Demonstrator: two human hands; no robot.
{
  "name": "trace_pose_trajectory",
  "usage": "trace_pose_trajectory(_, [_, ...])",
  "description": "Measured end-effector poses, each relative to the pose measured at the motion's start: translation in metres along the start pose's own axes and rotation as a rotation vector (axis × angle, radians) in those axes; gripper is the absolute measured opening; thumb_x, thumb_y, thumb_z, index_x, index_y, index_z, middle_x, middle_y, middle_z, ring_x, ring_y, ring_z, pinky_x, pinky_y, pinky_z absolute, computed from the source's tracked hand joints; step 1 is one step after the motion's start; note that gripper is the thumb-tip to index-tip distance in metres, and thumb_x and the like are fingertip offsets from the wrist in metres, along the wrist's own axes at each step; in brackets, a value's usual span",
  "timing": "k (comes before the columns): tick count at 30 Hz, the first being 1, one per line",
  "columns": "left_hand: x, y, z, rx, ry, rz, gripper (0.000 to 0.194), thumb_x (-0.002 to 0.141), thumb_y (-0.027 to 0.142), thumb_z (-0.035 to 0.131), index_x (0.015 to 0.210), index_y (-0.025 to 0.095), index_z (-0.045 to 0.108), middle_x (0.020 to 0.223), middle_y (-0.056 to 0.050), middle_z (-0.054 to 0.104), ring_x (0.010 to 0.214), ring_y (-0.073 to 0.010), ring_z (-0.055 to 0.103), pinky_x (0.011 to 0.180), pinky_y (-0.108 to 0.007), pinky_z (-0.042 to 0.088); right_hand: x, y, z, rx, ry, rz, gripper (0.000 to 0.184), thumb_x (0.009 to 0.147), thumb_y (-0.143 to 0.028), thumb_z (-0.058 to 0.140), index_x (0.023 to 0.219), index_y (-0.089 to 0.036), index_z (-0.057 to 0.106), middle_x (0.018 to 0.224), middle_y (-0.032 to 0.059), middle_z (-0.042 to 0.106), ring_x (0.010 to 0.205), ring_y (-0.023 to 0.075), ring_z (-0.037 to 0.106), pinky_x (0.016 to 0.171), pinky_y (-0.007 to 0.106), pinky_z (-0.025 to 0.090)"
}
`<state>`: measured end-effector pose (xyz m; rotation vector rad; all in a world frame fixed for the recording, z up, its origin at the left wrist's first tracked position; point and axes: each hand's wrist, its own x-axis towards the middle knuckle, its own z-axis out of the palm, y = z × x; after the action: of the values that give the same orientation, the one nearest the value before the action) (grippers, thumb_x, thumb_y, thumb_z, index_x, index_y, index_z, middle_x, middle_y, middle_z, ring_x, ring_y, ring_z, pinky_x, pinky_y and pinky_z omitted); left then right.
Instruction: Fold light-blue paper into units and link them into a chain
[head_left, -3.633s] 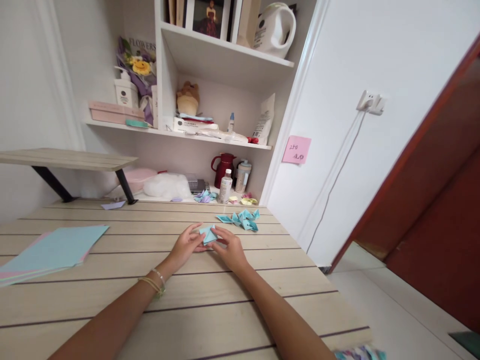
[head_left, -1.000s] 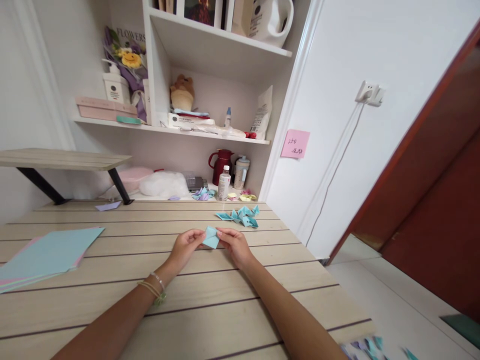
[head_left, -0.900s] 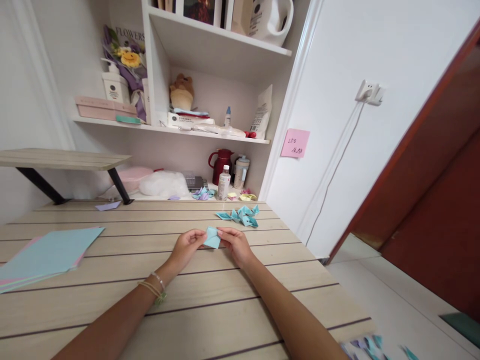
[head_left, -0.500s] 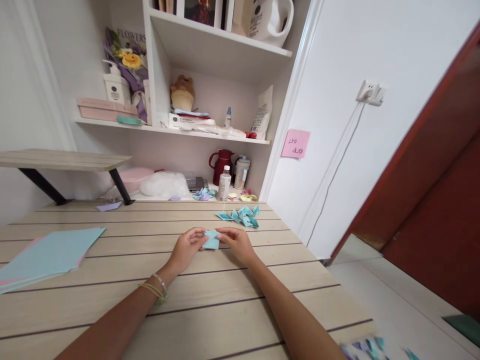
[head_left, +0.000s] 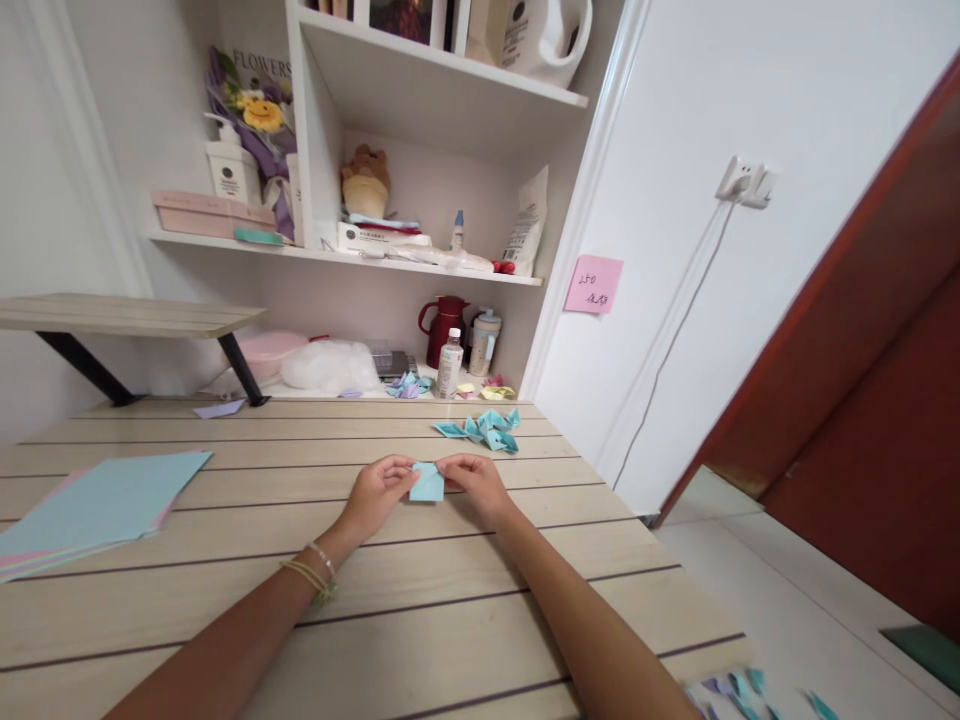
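A small square of folded light-blue paper [head_left: 427, 484] is held just above the wooden table [head_left: 420, 580], between both hands. My left hand [head_left: 377, 493] pinches its left edge with thumb and fingers. On the other side, my right hand [head_left: 478, 486] grips the upper right corner. Beyond the hands lies a small cluster of folded blue paper pieces [head_left: 487, 430]. Far to the left, a stack of coloured paper sheets [head_left: 105, 505] rests flat, a light-blue sheet on top. The undersides of the fingers and the back of the folded paper are hidden.
Along the table's back stand a bottle [head_left: 449, 364], a red jug [head_left: 445, 330] and a light-coloured cup [head_left: 485, 342]. A small raised shelf [head_left: 127, 314] on black legs occupies the back left. More folded paper pieces [head_left: 731, 690] lie at the lower right.
The folded paper has turned slightly, so more of its square face shows. Both hands keep their pinch on it and have barely moved.
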<state>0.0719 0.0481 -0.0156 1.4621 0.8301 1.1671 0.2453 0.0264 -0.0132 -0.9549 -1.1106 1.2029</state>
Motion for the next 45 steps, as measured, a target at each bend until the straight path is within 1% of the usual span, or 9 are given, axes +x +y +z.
trace_pose_trajectory(8, [-0.0004,-0.0010,-0.0003,-0.020,-0.021,-0.054,0.032,0.061,0.031,0.070,0.085,0.012,0.062,0.069,-0.006,0.068,0.059,-0.0154,0.062,0.059,-0.027,0.049,-0.0013,-0.0005,0.0011,-0.002,0.020,0.025,0.024,0.053,-0.034,0.075,0.067,-0.014,0.070,0.067,0.0047,0.068,0.063,0.0158,0.060,0.068,0.032,0.049])
trace_pose_trajectory(20, [-0.0009,-0.0003,0.0014,-0.045,-0.037,-0.066,0.030,0.060,0.032,0.071,0.080,0.013,0.060,0.065,-0.004,0.066,0.061,-0.0164,0.063,0.061,-0.029,0.052,0.0000,0.0033,0.0024,0.040,0.008,0.032,0.025,0.054,-0.033,0.074,0.067,-0.012,0.068,0.066,0.0042,0.066,0.061,0.0142,0.058,0.065,0.029,0.047])
trace_pose_trajectory(22, [-0.0014,-0.0019,0.0015,-0.051,-0.053,-0.064,0.030,0.060,0.031,0.071,0.079,0.013,0.059,0.063,-0.002,0.065,0.060,-0.0163,0.064,0.062,-0.030,0.052,-0.0003,0.0042,0.0027,0.022,0.019,0.005,0.029,0.055,-0.031,0.074,0.076,-0.013,0.066,0.063,0.0023,0.064,0.058,0.0133,0.056,0.062,0.028,0.046])
trace_pose_trajectory(26, [-0.0029,-0.0043,0.0025,-0.031,-0.091,-0.077,0.031,0.059,0.032,0.071,0.081,0.014,0.059,0.065,-0.003,0.067,0.060,-0.0175,0.065,0.062,-0.030,0.053,-0.0019,0.0036,0.0020,-0.002,0.034,-0.050,0.051,0.054,-0.027,0.073,0.102,-0.019,0.055,0.061,-0.0015,0.064,0.055,0.0133,0.056,0.057,0.027,0.044])
trace_pose_trajectory(31, [-0.0021,-0.0042,0.0026,-0.006,-0.135,-0.138,0.026,0.061,0.035,0.070,0.072,0.013,0.063,0.064,-0.006,0.069,0.058,-0.0178,0.065,0.059,-0.029,0.053,-0.0016,0.0020,0.0013,-0.043,0.000,-0.081,0.048,0.056,-0.027,0.073,0.098,-0.020,0.052,0.065,0.0000,0.066,0.054,0.0129,0.056,0.054,0.024,0.042])
trace_pose_trajectory(35, [-0.0003,-0.0046,0.0001,-0.072,-0.149,-0.154,0.026,0.063,0.035,0.070,0.071,0.012,0.063,0.067,-0.007,0.070,0.061,-0.0177,0.066,0.062,-0.029,0.054,-0.0011,0.0057,0.0053,-0.028,0.032,-0.045,0.055,0.054,-0.030,0.075,0.103,-0.018,0.054,0.071,0.0021,0.067,0.061,0.0141,0.059,0.060,0.026,0.043])
trace_pose_trajectory(37, [0.0000,-0.0047,-0.0010,-0.107,-0.144,-0.160,0.027,0.063,0.035,0.069,0.075,0.011,0.064,0.068,-0.007,0.070,0.064,-0.0184,0.066,0.065,-0.031,0.054,-0.0021,0.0077,0.0078,-0.040,-0.008,0.003,0.048,0.053,-0.034,0.076,0.095,-0.015,0.061,0.072,0.0033,0.067,0.063,0.0154,0.059,0.062,0.027,0.044])
trace_pose_trajectory(40, [-0.0004,-0.0036,-0.0006,-0.118,-0.136,-0.176,0.029,0.062,0.035,0.070,0.077,0.011,0.064,0.068,-0.008,0.070,0.065,-0.0189,0.066,0.067,-0.032,0.054,-0.0041,0.0092,0.0095,-0.098,-0.082,0.020,0.032,0.056,-0.040,0.072,0.073,-0.014,0.067,0.067,0.0022,0.066,0.060,0.0151,0.057,0.060,0.026,0.042])
trace_pose_trajectory(45, [-0.0031,0.0023,0.0030,-0.055,-0.118,-0.150,0.026,0.062,0.036,0.069,0.073,0.012,0.066,0.065,-0.006,0.070,0.066,-0.0198,0.066,0.065,-0.031,0.053,-0.0048,0.0076,0.0065,-0.320,-0.010,-0.095,0.023,0.060,-0.038,0.068,0.066,-0.015,0.068,0.059,-0.0007,0.063,0.054,0.0135,0.053,0.054,0.024,0.038])
